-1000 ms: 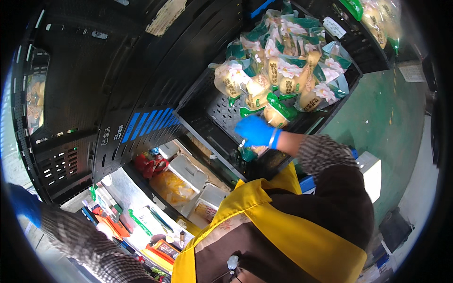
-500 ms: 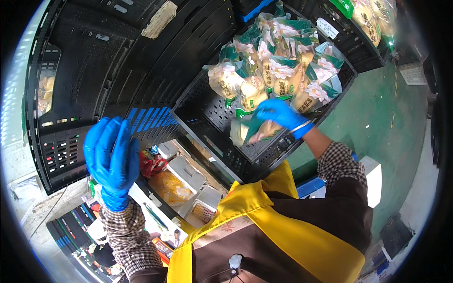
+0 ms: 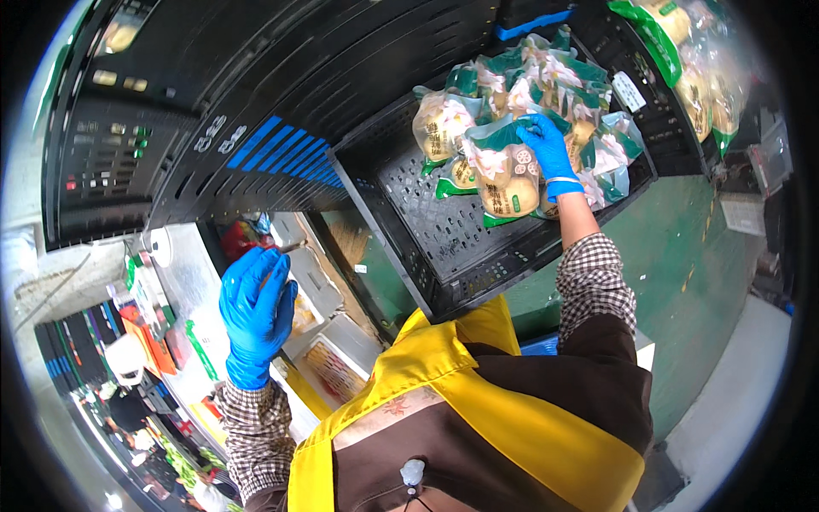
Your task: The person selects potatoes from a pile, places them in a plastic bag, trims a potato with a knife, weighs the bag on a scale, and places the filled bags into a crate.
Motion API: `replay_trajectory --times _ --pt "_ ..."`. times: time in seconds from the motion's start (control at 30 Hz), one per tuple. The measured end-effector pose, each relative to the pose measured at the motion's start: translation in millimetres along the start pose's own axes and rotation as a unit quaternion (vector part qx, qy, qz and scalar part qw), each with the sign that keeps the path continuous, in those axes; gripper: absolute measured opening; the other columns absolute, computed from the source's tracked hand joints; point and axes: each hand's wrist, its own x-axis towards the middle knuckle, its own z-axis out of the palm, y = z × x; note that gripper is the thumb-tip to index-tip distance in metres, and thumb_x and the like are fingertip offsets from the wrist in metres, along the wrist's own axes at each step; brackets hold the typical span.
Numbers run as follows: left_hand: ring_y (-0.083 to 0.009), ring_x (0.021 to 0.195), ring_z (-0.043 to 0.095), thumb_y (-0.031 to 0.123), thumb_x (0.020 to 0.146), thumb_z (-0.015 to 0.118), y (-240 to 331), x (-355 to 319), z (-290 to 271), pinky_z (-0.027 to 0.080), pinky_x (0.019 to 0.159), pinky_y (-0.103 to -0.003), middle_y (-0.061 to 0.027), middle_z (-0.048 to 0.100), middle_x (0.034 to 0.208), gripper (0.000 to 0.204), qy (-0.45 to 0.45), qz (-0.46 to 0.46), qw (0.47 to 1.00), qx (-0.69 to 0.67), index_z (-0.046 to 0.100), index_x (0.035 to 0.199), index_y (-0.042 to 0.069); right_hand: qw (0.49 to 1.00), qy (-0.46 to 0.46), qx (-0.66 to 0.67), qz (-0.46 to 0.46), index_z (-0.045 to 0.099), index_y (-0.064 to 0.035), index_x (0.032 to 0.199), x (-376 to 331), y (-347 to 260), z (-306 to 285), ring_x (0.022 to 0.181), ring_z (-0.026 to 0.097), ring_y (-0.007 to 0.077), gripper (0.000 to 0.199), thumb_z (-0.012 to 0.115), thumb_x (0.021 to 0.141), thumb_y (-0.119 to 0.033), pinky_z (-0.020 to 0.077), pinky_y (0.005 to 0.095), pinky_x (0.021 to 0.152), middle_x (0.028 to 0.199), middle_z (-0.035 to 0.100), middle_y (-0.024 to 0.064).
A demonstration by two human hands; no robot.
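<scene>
Blue-gloved, the right hand (image 3: 546, 149) pinches a bag (image 3: 508, 188) by its green top, inside the crate (image 3: 422, 218). Work looks part done: other bags (image 3: 444, 128) crowd its far half; what remains, I can't tell. The left hand (image 3: 256, 316), fingers loosely curled, holds nothing. Dark characters mark the bags.

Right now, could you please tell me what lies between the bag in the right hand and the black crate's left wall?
In the head view, other bags show just left of the held bag, then the crate's perforated floor.
</scene>
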Motion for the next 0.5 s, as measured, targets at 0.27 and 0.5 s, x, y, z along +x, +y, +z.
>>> replay_trajectory --times 0.27,0.5 --pt "-0.0334 0.099 0.057 0.003 0.069 0.069 31 -128 7 0.046 0.084 -0.041 -0.0127 0.061 0.105 0.035 0.013 -0.211 0.976 -0.048 0.063 0.104 0.005 0.883 -0.083 -0.372 -0.274 0.056 -0.0091 0.113 -25 -132 69 0.105 0.053 0.0321 0.047 0.063 0.066 -0.004 0.0408 0.0399 0.092 0.109 0.057 0.0143" --pt "-0.0324 0.096 0.057 0.005 0.072 0.068 62 -184 14 0.046 0.082 -0.04 -0.0125 0.061 0.102 0.031 0.047 -0.293 0.951 -0.086 0.064 0.102 0.004 0.711 -0.308 -0.569 -0.275 0.065 -0.0122 0.087 -36 -104 129 0.08 0.06 0.0298 0.027 0.073 0.065 -0.026 0.0438 0.0405 0.074 0.08 0.063 0.0102"
